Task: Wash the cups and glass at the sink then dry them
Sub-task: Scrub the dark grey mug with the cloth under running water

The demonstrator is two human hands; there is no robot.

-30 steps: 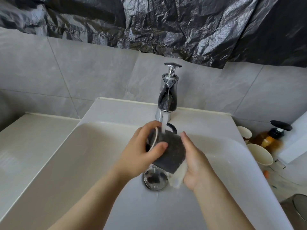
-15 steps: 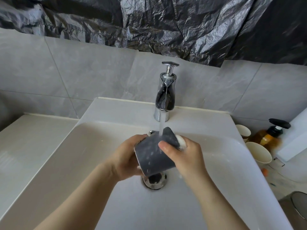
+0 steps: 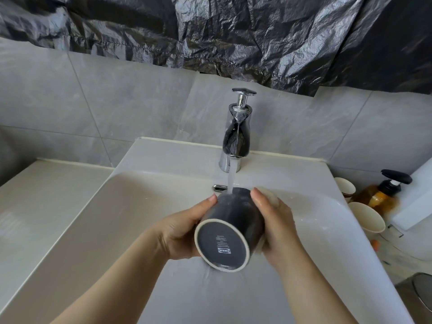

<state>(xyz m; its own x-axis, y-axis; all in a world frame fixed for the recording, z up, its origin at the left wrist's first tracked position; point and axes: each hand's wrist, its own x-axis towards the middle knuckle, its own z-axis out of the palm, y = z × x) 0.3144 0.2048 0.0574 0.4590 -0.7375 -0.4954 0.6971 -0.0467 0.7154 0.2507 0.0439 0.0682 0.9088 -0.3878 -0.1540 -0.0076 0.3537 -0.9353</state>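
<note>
The dark grey ceramic cup [image 3: 233, 220] lies on its side just below the chrome faucet [image 3: 237, 136]. Its long axis runs toward the faucet, with the pale-rimmed base facing the camera and the mouth end under the water stream [image 3: 231, 181]. The left hand [image 3: 182, 232] and right hand [image 3: 278, 225] clasp its sides, fingers curled round it.

Cup [image 3: 222, 247]: dark grey matt glaze is noted, wetted, with a bare pale ring round the base. Tap [image 3: 236, 136]: polished chrome, mirror-bright. Sink [image 3: 140, 218]: white, smooth and glossy. Wall tiles [image 3: 117, 101]: grey, matt, stone-like veining is recorded. Sheeting [image 3: 210, 31]: black plastic film, crumpled, shiny at the creases. Pump bottle [image 3: 378, 197]: amber, translucent, black-headed.
</note>
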